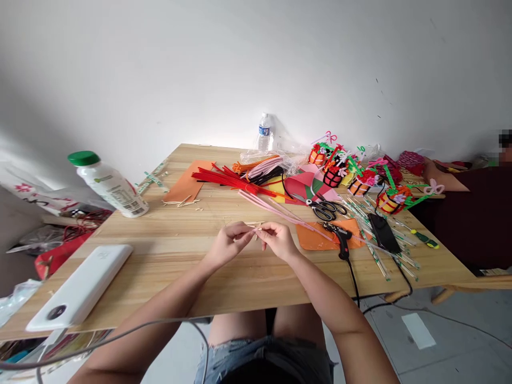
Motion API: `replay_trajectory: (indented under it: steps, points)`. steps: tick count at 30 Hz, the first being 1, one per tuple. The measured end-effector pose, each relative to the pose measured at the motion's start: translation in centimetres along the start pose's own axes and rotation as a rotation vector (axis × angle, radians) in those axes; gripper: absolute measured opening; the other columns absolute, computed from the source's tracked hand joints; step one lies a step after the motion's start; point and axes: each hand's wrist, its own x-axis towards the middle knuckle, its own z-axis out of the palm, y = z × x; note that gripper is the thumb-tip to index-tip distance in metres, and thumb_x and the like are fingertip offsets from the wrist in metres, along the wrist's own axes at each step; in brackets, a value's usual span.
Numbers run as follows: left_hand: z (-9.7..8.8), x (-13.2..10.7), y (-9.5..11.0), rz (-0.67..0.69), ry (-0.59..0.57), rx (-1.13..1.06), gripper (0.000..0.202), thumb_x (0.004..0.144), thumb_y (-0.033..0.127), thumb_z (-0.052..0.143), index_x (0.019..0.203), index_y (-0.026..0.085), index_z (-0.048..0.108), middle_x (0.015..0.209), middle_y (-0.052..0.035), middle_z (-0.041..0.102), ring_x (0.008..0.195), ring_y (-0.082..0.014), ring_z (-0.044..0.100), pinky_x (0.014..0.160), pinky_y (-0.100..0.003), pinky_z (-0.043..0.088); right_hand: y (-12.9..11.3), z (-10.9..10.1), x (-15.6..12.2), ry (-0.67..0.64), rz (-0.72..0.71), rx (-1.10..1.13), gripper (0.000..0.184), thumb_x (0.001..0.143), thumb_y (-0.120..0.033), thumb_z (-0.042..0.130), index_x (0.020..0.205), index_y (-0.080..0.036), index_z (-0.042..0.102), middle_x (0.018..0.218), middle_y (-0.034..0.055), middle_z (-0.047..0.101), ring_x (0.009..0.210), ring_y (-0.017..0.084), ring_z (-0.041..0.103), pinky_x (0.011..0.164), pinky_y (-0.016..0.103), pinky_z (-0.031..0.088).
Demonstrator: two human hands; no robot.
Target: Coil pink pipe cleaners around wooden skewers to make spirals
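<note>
My left hand point(232, 242) and my right hand point(278, 240) meet above the middle of the wooden table point(168, 277). Both are closed, thumbs and forefingers pinched together at the tips around something small and pale that I cannot make out. Just behind the fingertips lie a few short wooden sticks point(253, 223). Long pink pipe cleaners point(276, 210) stretch from behind the hands toward the right. To the right of my right hand, a black hot glue gun point(340, 237) rests on an orange sheet point(308, 237).
Red pipe cleaners point(228, 180), scissors point(325, 208) and several small decorated flower baskets point(360, 182) lie farther back. A phone point(384, 233) sits on wrapped glue sticks point(376, 258) at right. On the left stand a green-capped bottle point(112, 186) and a white power bank point(84, 285). Another person's arm point(446, 178) reaches in.
</note>
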Motion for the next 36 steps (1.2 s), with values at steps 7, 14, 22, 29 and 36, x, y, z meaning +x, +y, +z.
replay_trajectory:
  steps: [7,14,22,29,36]
  points:
    - [-0.4,0.4,-0.5,-0.570,-0.278,-0.670,0.034,0.070,0.044,0.070,0.066,0.010,0.065,0.047,0.0013,0.045,0.046,-0.0090,0.040,0.047,-0.023,0.032,-0.5,-0.4,-0.1,-0.061,-0.157,-0.103,0.024,0.076,-0.039,0.070,0.076,-0.016,0.068,0.076,0.0028,0.066,0.047,0.008,0.055,0.045,0.023,0.045]
    - [-0.7,0.4,0.1,-0.187,-0.118,-0.220,0.032,0.077,0.043,0.067,0.072,0.013,0.073,0.057,-0.0008,0.053,0.057,-0.0107,0.045,0.055,-0.024,0.035,0.2,-0.5,0.1,-0.055,-0.006,0.031,0.024,0.073,-0.038,0.074,0.074,-0.015,0.070,0.062,0.0002,0.064,0.045,0.010,0.056,0.047,0.025,0.048]
    - [0.0,0.0,-1.2,0.486,0.154,0.381,0.016,0.087,0.021,0.057,0.086,0.017,0.073,0.068,-0.0064,0.061,0.066,-0.0156,0.052,0.065,-0.030,0.042,-0.3,0.8,0.0,0.016,0.224,0.360,0.026,0.062,-0.036,0.081,0.069,-0.013,0.070,0.055,-0.0018,0.058,0.044,0.008,0.050,0.040,0.023,0.050]
    - [0.1,-0.1,-1.2,0.489,0.184,0.370,0.014,0.087,0.023,0.058,0.087,0.016,0.071,0.069,-0.0049,0.060,0.064,-0.0139,0.049,0.062,-0.028,0.042,-0.8,0.9,-0.3,0.022,0.181,0.345,0.024,0.067,-0.036,0.078,0.071,-0.014,0.071,0.057,-0.0015,0.057,0.047,0.008,0.049,0.040,0.024,0.050]
    - [-0.3,0.1,-0.4,-0.335,-0.292,-0.466,0.045,0.082,0.053,0.056,0.075,0.011,0.068,0.056,-0.0023,0.053,0.054,-0.0124,0.047,0.051,-0.026,0.040,-0.8,0.0,-0.4,-0.058,-0.056,0.027,0.022,0.075,-0.037,0.071,0.077,-0.015,0.070,0.064,-0.0001,0.064,0.046,0.009,0.055,0.045,0.024,0.047]
